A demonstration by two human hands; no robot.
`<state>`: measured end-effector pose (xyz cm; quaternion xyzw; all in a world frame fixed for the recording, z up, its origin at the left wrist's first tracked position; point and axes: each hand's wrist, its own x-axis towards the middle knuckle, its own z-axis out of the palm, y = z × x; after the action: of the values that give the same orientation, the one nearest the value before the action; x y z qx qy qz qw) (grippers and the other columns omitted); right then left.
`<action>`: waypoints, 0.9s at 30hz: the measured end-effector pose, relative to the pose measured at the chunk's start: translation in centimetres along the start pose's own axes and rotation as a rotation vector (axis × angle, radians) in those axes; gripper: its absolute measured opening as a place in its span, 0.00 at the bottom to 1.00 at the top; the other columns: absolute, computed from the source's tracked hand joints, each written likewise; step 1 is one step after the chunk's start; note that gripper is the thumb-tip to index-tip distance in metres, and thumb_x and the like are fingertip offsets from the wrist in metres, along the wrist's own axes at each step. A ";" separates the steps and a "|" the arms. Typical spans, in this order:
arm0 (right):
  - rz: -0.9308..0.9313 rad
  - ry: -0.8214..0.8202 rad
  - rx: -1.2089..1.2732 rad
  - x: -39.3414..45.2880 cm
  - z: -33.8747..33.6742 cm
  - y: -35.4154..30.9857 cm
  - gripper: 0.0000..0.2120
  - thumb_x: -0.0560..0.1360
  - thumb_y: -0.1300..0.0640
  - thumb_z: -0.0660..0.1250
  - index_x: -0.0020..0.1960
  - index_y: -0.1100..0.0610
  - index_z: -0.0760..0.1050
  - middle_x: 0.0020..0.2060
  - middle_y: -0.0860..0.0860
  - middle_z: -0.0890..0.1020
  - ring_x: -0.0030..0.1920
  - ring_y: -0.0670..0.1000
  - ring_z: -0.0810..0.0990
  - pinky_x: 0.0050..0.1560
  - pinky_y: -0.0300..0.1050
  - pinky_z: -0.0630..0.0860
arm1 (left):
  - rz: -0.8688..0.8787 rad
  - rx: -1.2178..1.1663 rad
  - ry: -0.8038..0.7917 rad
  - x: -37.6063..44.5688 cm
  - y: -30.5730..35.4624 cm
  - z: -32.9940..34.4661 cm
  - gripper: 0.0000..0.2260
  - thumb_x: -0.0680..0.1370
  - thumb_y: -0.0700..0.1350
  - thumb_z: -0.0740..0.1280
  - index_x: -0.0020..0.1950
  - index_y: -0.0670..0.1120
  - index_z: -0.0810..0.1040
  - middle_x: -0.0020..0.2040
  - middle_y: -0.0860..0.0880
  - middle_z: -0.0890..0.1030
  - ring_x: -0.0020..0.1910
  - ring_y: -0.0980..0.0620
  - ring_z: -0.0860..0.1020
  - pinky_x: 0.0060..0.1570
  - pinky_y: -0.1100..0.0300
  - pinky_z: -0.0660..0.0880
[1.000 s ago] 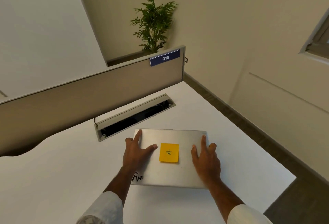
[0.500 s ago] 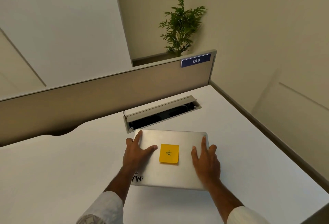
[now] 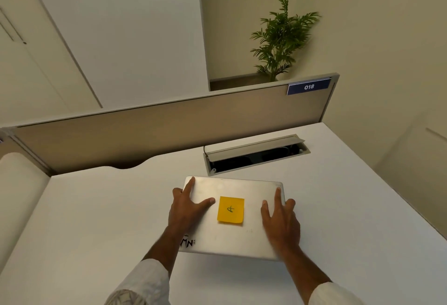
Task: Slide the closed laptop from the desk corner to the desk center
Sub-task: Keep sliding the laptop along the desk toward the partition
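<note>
Closed silver laptop (image 3: 249,232) lies flat on the white worktop (image 3: 96,220), just in front of the open cable tray (image 3: 256,157). Left hand (image 3: 187,210) flat on the lid's left side, fingers spread, thumb pointing toward a yellow note (image 3: 231,210) stuck mid-lid. Right hand (image 3: 281,226) flat on the right side, fingers spread, outer finger over the laptop's edge. Neither hand curls into a grip. Divider (image 3: 169,132) behind carries a blue "018" tag (image 3: 309,86).

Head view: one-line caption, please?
Both hands, left and right, flat on closed laptop with yellow note, on white desk.
</note>
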<state>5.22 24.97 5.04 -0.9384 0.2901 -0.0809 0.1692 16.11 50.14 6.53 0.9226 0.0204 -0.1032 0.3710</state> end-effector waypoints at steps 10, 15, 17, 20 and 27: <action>-0.064 -0.028 0.003 -1.0 2.3 -5.3 0.34 0.78 0.34 0.48 0.79 0.49 0.50 0.63 0.55 0.69 0.47 0.51 0.81 0.44 0.42 0.82 | -0.050 -0.016 0.054 0.2 -4.3 -4.3 0.48 0.63 0.74 0.70 0.78 0.62 0.55 0.67 0.50 0.65 0.61 0.46 0.76 0.57 0.50 0.78; -0.072 -0.028 0.006 -1.4 3.4 -6.3 0.34 0.78 0.33 0.48 0.79 0.49 0.50 0.62 0.56 0.69 0.47 0.51 0.81 0.42 0.42 0.81 | -0.056 -0.014 0.057 0.3 -5.7 -4.8 0.47 0.64 0.73 0.71 0.78 0.61 0.56 0.66 0.49 0.66 0.61 0.46 0.76 0.57 0.51 0.77; -0.069 -0.032 0.002 -1.6 3.8 -6.4 0.34 0.78 0.33 0.48 0.79 0.49 0.51 0.62 0.56 0.69 0.47 0.51 0.81 0.41 0.43 0.81 | -0.059 -0.013 0.053 0.4 -6.3 -4.8 0.47 0.65 0.73 0.71 0.79 0.61 0.56 0.66 0.49 0.66 0.61 0.46 0.76 0.58 0.51 0.77; -0.064 -0.047 -0.002 -1.8 4.3 -6.4 0.34 0.78 0.33 0.48 0.79 0.49 0.51 0.62 0.56 0.69 0.47 0.52 0.81 0.42 0.43 0.81 | -0.063 -0.014 0.043 0.5 -6.9 -4.5 0.47 0.65 0.72 0.71 0.79 0.61 0.56 0.66 0.49 0.66 0.62 0.46 0.75 0.58 0.51 0.76; -0.048 -0.067 -0.021 -1.8 4.5 -6.0 0.34 0.79 0.34 0.48 0.79 0.49 0.49 0.63 0.56 0.68 0.49 0.52 0.81 0.44 0.45 0.83 | -0.055 0.009 0.018 1.1 -7.4 -3.6 0.47 0.66 0.73 0.70 0.79 0.60 0.55 0.67 0.49 0.66 0.63 0.46 0.75 0.58 0.52 0.76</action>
<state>7.99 31.91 2.94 -0.9490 0.2625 -0.0505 0.1670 16.95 57.93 3.86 0.9243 0.0487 -0.1051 0.3635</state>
